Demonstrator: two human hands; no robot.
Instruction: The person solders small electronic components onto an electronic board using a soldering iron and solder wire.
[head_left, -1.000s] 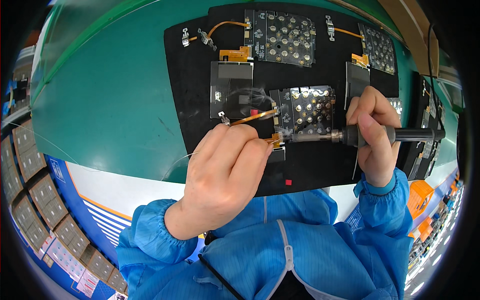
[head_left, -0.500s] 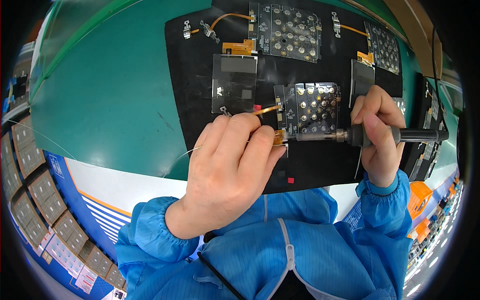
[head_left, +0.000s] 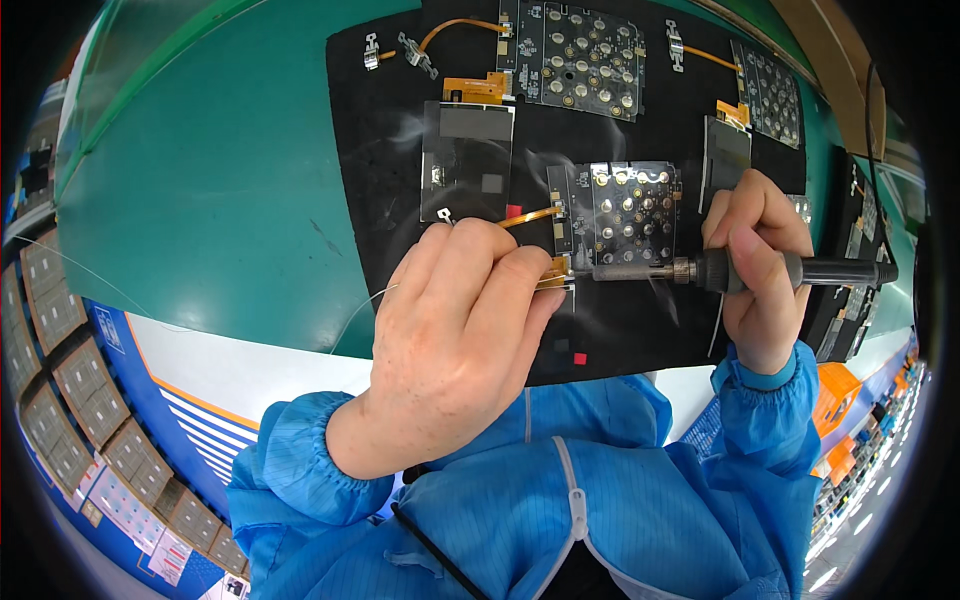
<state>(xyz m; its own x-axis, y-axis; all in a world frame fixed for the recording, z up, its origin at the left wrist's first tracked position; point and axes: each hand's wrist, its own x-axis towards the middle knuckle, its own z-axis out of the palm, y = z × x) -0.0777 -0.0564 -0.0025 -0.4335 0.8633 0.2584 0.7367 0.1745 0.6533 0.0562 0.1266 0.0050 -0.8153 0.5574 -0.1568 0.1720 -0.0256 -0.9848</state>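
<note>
My right hand [head_left: 765, 280] is closed around the dark handle of a soldering iron [head_left: 712, 270]. The iron lies level, its tip pointing left to the orange ribbon connector [head_left: 558, 268] at the lower left corner of a keypad circuit board [head_left: 637, 212]. My left hand [head_left: 450, 335] is closed in a pinch on a thin solder wire [head_left: 362, 305], which trails away to the left and shows again by the connector. Under that hand a display panel is mostly hidden. An orange flex strip [head_left: 532, 217] runs from the board to beneath my left fingers. Wisps of smoke rise around the iron.
A black mat [head_left: 380, 170] on the green tabletop [head_left: 200, 210] holds another keypad board [head_left: 580, 60] with its display panel [head_left: 465, 165], and a third board [head_left: 768, 95] at the right. More boards lie at the far right. An orange crate [head_left: 838, 395] is beyond my right sleeve.
More smoke drifts above and below the iron. My left hand has shifted slightly left, and the mat with its boards sits marginally higher in view. The iron stays nearly in place.
</note>
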